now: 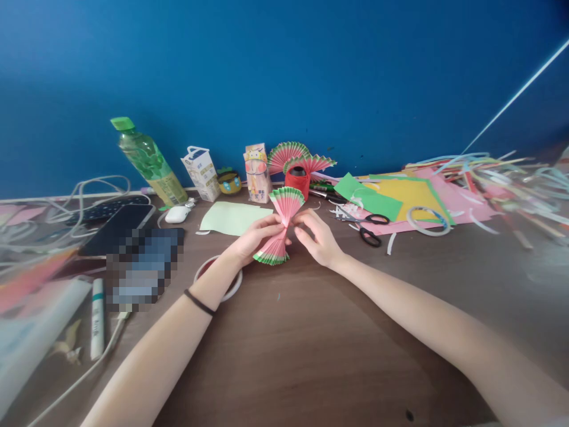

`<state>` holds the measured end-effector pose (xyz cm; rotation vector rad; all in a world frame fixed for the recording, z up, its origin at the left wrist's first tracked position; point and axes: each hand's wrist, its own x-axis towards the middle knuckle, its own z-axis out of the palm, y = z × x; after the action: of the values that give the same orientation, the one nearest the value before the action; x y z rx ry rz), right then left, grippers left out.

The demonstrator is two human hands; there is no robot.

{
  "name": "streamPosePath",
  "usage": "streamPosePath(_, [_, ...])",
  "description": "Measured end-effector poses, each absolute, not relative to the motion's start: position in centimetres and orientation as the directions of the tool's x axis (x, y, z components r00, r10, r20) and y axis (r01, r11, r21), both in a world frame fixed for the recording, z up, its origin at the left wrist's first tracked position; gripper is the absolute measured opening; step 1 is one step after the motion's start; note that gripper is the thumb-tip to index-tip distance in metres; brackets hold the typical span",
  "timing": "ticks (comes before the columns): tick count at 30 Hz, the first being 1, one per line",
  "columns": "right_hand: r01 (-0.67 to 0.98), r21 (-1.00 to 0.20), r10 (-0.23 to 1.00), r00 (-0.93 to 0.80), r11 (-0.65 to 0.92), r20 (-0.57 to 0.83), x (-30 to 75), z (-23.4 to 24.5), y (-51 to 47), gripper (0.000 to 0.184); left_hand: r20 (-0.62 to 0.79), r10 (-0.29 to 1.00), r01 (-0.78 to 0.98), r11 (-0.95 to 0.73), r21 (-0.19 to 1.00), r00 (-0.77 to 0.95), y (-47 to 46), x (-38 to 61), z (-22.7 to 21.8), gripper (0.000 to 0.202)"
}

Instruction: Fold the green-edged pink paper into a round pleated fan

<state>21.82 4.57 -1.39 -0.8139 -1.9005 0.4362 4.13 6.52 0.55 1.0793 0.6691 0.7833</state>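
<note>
A pink pleated paper fan (287, 204) with green and white edges is pinched in at its middle, so it flares above and below like a bow. My left hand (260, 234) grips that narrow middle between thumb and fingers. From the other side, the bent fingertips of my right hand (317, 237) close on the same spot. Part of the lower flare is behind my left fingers. Just behind stand more watermelon-coloured pleated fans (288, 155), by a red container (297, 181). Under my left wrist lies a white tape roll (235, 284).
Black-handled scissors (370, 236), paper scraps and coloured sheets (411, 198) lie to the right, with another tape roll (429, 231). A pale green sheet (231, 218), a green bottle (151, 163), small cartons, a phone (153, 261) and a marker (96, 320) are on the left.
</note>
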Motion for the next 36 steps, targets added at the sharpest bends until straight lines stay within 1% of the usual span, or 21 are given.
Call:
streamPosePath(7, [0.361,-0.619,0.715,-0.308,0.698,0.627,21.84,-1.43,4.68,0.012,-0.073,0.821,-0.198,0.222,0.955,0.567,6.64,4.02,0.66,0.012])
streamPosePath(9, [0.355,-0.623,0.716,-0.311,0.698,0.625,21.87,-1.48,4.69,0.012,-0.084,0.817,-0.222,0.251,0.942,0.571,6.63,4.07,0.79,0.013])
streamPosePath(13, [0.349,-0.634,0.724,-0.313,0.690,0.615,21.91,-1.60,4.73,0.013,-0.139,0.793,-0.277,0.363,0.890,0.593,6.66,4.09,1.03,0.016])
streamPosePath(16, [0.349,-0.640,0.729,-0.317,0.685,0.607,21.92,-1.61,4.72,0.012,-0.159,0.787,-0.288,0.394,0.873,0.596,6.78,4.00,1.00,0.016])
streamPosePath(21, [0.355,-0.648,0.739,-0.327,0.674,0.590,21.88,-1.43,4.69,0.015,-0.162,0.792,-0.296,0.397,0.868,0.589,6.97,3.81,0.68,0.016])
streamPosePath(28, [0.391,-0.647,0.755,-0.299,0.654,0.583,21.78,-1.44,4.71,0.014,-0.091,0.796,-0.364,0.372,0.854,0.599,6.90,3.90,0.39,0.023])
streamPosePath(33, [0.415,-0.628,0.752,-0.316,0.658,0.578,21.72,-1.70,4.80,0.016,-0.078,0.779,-0.354,0.368,0.860,0.623,6.78,3.90,0.40,0.013])
streamPosePath(36, [0.429,-0.610,0.743,-0.313,0.667,0.592,21.69,-1.74,4.79,0.016,-0.103,0.773,-0.318,0.374,0.871,0.626,6.75,3.92,0.48,0.013])
